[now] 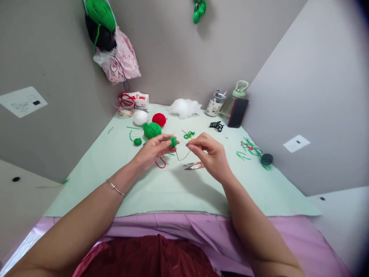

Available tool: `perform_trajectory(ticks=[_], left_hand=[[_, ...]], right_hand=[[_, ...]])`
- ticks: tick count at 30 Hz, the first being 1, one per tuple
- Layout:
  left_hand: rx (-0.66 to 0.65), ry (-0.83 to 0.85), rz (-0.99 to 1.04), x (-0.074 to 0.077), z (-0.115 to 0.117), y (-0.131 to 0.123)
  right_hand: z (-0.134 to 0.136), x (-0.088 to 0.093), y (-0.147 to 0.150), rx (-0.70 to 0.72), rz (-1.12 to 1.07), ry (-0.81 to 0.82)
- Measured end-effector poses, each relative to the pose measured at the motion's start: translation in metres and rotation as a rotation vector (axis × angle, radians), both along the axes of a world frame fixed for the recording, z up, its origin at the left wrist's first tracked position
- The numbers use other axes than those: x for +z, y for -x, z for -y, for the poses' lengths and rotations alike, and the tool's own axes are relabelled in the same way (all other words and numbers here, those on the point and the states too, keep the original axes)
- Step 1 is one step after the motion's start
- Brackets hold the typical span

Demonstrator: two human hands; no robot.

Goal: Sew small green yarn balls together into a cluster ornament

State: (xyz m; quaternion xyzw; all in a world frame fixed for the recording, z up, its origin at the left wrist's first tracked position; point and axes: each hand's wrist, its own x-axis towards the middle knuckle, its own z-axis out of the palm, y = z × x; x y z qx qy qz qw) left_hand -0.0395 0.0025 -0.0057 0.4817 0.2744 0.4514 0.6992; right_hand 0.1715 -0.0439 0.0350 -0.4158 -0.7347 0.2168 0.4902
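Note:
My left hand [154,150] pinches a small green crocheted piece [173,142] above the pale green table cover [161,188]. My right hand [209,153] is closed in a pinch on a thin dark thread [183,157] that loops down from the green piece. A bit of red yarn [160,164] hangs under my left hand. Small snips [193,166] lie on the cover just below my right hand. A silver bangle [114,187] circles my left wrist.
Behind my hands lie a green yarn ball [152,130], a red ball [159,119], a white ball [140,117], white stuffing [184,107], a small green ball [137,141], a green crochet scrap [189,134]. Cup [215,104], bottle [235,98], phone [238,112], hair clip [216,125], yarn offcuts [249,149] at right.

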Motion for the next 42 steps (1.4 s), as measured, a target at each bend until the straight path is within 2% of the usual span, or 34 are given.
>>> perform_trajectory(ticks=[4, 10, 31, 42], left_hand=[[0.015, 0.000, 0.009, 0.001, 0.000, 0.000], [0.034, 0.016, 0.002, 0.003, 0.001, -0.001], [0.057, -0.084, -0.022, -0.005, -0.002, 0.000], [0.080, -0.084, -0.036, -0.003, -0.002, 0.001]], right_hand=[[-0.001, -0.010, 0.008, 0.005, 0.130, -0.014], [-0.002, -0.014, 0.011, -0.008, 0.170, -0.024], [-0.002, -0.019, 0.016, -0.002, 0.142, 0.047], [0.000, -0.017, 0.018, 0.001, 0.100, 0.108]])
